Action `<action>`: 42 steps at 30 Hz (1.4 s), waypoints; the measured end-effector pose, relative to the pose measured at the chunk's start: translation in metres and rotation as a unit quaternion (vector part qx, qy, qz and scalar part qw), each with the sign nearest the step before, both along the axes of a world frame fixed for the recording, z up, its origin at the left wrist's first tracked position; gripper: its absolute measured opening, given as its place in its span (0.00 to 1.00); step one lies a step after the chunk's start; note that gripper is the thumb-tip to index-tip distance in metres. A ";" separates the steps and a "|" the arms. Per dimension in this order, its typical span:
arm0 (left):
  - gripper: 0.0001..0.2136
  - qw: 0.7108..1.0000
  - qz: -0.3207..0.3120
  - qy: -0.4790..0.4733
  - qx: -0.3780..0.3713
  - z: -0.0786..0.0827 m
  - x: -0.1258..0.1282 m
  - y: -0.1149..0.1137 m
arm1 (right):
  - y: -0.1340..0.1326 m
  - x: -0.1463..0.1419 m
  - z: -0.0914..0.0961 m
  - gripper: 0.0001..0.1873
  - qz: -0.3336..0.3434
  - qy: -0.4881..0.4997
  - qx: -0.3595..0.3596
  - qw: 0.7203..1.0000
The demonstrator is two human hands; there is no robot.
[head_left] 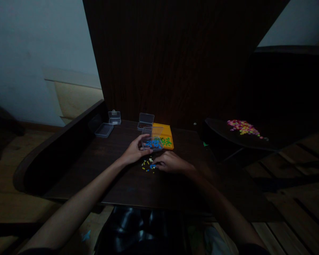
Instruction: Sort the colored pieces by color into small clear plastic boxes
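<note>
My left hand [137, 150] grips the near left side of a clear plastic box [159, 150] with its lid raised. Many small blue pieces [154, 143] lie inside it. Just right of the box, my right hand [170, 162] is low over the table, its fingers pinched together at a small blue piece [152, 166]. Around those fingertips lie scattered yellow pieces [144, 168] and white pieces [150, 160]. Behind the clear box sits an open orange box [163, 128], with small green pieces [167, 141] in it.
Open clear boxes stand at the back: one with brownish pieces [146, 118], a small one [114, 116] and a flat one [104, 130] to the left. A raised side edge [61, 140] bounds the dark table [117, 191]. Pink and yellow pieces [244, 128] heap on a right-hand ledge.
</note>
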State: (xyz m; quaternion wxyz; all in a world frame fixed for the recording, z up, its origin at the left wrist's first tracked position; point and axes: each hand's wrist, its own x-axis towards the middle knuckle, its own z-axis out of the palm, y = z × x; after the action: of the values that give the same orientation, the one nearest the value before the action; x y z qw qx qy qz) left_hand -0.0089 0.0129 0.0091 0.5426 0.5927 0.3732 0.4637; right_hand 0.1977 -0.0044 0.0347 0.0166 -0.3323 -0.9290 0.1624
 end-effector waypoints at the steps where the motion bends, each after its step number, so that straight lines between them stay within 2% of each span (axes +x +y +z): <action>1: 0.33 1.000 0.001 0.001 0.000 0.000 0.000 0.000 | -0.001 0.001 -0.001 0.13 -0.003 -0.002 0.000 1.000; 5: 0.33 1.000 0.001 -0.002 -0.001 0.001 0.000 -0.001 | -0.003 0.004 0.001 0.12 -0.020 -0.022 0.000 1.000; 11: 0.33 1.000 -0.007 -0.003 -0.011 0.003 0.000 -0.002 | -0.004 0.006 0.002 0.18 -0.002 -0.046 -0.001 0.999; 20: 0.33 1.000 -0.022 -0.014 -0.016 -0.001 0.000 -0.003 | -0.004 0.009 0.006 0.13 -0.010 -0.063 -0.024 0.998; 24: 0.34 0.999 -0.029 -0.017 -0.030 0.001 0.000 -0.005 | -0.002 0.012 0.009 0.12 -0.017 -0.025 -0.050 0.998; 28: 0.34 0.999 -0.037 -0.016 -0.026 -0.001 0.001 -0.006 | 0.002 0.020 0.022 0.12 -0.023 0.079 -0.092 0.992; 31: 0.34 0.998 -0.053 -0.012 -0.025 -0.002 0.000 -0.007 | 0.010 0.024 0.035 0.12 -0.037 0.142 -0.065 0.987; 34: 0.34 0.997 -0.071 -0.011 -0.022 -0.002 0.000 -0.008 | 0.018 0.021 0.042 0.11 -0.054 0.131 -0.020 0.990; 38: 0.34 0.996 -0.082 -0.009 -0.024 -0.002 0.001 -0.009 | 0.027 0.010 0.040 0.10 -0.063 0.074 0.021 0.995; 42: 0.34 0.996 -0.087 -0.009 -0.021 -0.002 0.002 -0.009 | 0.031 0.004 0.034 0.10 -0.057 0.036 0.021 0.997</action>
State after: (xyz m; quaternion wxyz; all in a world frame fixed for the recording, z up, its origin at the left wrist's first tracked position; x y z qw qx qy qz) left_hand -0.0066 0.0037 0.0076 0.5963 0.6071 0.3250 0.4125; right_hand 0.2017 0.0267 0.0684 0.0666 -0.3784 -0.9104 0.1534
